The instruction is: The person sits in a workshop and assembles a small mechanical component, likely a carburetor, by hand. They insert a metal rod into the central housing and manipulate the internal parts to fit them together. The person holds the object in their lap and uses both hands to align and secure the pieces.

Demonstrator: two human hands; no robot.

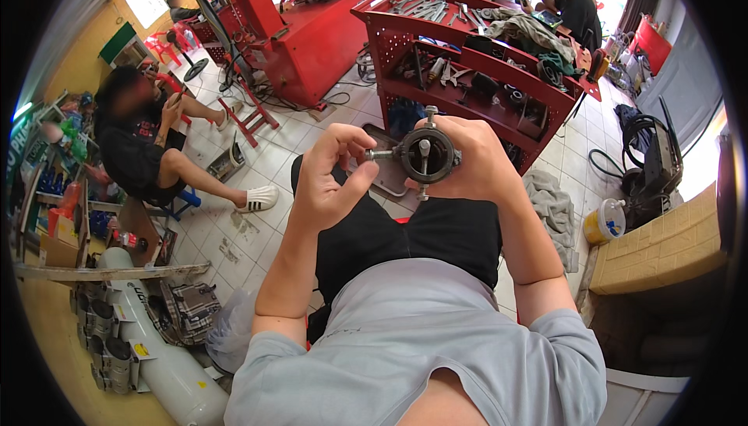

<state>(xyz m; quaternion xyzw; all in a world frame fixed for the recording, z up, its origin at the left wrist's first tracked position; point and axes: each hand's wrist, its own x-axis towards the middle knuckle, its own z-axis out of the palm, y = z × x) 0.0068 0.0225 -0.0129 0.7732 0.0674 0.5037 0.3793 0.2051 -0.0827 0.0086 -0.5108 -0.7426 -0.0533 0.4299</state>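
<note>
In front of my lap my right hand point(479, 163) is wrapped round the right side of a dark metal ring point(449, 148) with bolts sticking out of it. One bolt points up, one points down, and a rod with a rounded head crosses the opening. From the ring's left side a longer threaded bolt point(382, 155) reaches out. The thumb and fingertips of my left hand point(333, 177) close round this bolt's outer end. Part of the ring is hidden behind my right fingers. Below, a shallow metal tray point(389, 183) lies on the floor, partly covered by the ring and my legs.
A red tool cart point(467, 58) with wrenches and rags stands ahead. To the left, a seated person point(136, 142) extends a leg toward me. A grey cloth point(552, 212) and a yellow bucket point(600, 223) lie right. Another person point(580, 17) sits behind the cart.
</note>
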